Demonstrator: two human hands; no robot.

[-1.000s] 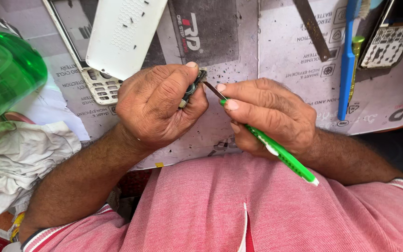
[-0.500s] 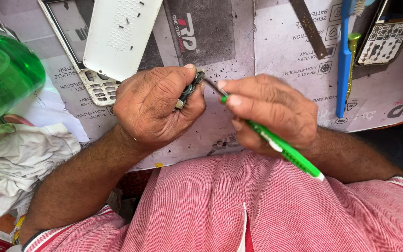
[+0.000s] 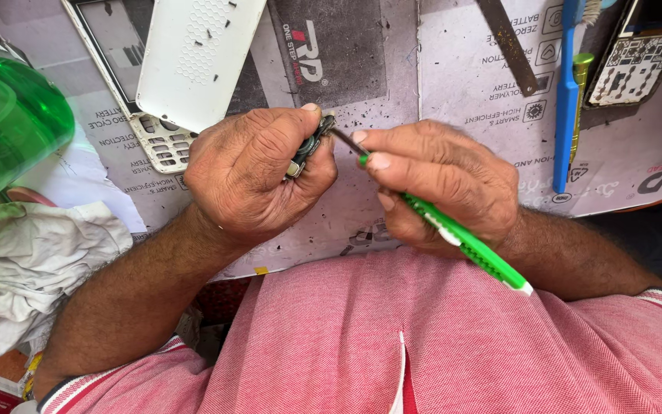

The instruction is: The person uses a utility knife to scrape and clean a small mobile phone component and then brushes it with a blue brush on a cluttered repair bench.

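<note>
Left hand (image 3: 258, 180) pinches small part (image 3: 309, 144); right hand (image 3: 442, 184) grips green screwdriver (image 3: 453, 234)

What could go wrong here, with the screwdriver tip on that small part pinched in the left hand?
1. The green screwdriver might slip off the small dark part and jab the left hand, whose fingertips pinch right beside the tip.
2. The part is held in the air, so it could drop among the black specks on the printed mat.
3. The white phone cover lies close by and could get knocked.

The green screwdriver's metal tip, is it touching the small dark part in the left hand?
Touching: in the head view the green screwdriver meets the small dark part.
</note>
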